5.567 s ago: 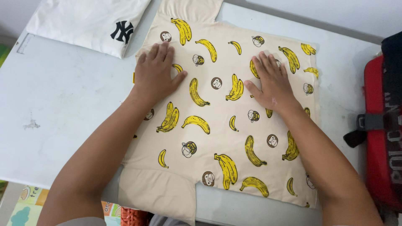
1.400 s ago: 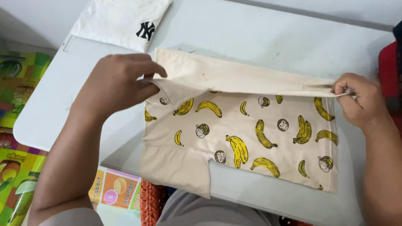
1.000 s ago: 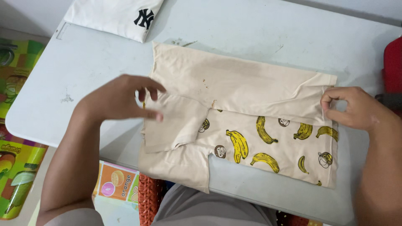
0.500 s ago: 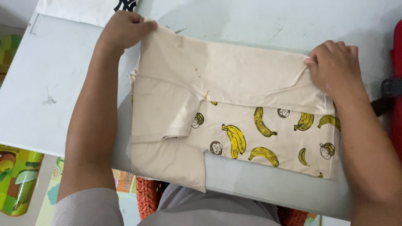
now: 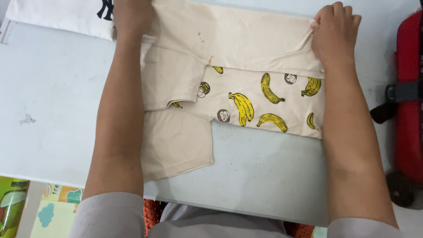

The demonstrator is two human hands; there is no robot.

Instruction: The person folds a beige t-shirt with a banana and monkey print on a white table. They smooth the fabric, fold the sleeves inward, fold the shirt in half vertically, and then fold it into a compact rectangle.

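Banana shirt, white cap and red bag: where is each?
banana shirt (image 5: 246, 94), head view, printed front panel.
white cap (image 5: 66, 15), head view, its crown.
red bag (image 5: 410, 66), head view, its side.

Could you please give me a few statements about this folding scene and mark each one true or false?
1. The right hand grips the far right edge of the banana-print garment. True.
2. The garment's printed side is wholly hidden. False: bananas and small round faces show on the strip below the fold.
3. A white garment with a black emblem lies at the table's far left corner. True.
4. The red bag lies to the left of the table. False: it is at the right edge of the view.
5. The left hand rests in the person's lap. False: it reaches to the garment's far left edge.
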